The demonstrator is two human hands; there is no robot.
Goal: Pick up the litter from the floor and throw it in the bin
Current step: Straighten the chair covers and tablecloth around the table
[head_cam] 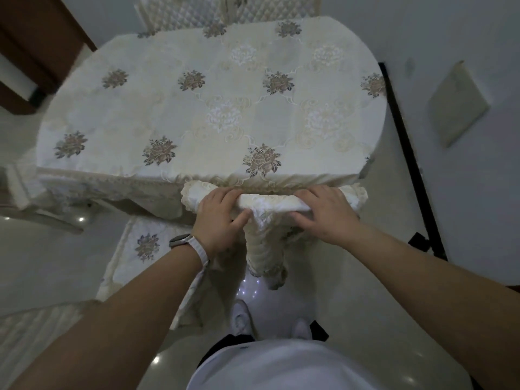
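Pale glossy floor (50,249), with no litter or bin anywhere in view.

Both hands grip a chair back (274,204) draped in a cream cover, pushed close to the worktop (213,108) with its flowered cloth: left hand (222,220) and right hand (323,213) each have fingers curled over the top rail, thumbs underneath. Judging by this, picking up has not begun; the chair is perhaps being shifted to reach beneath.
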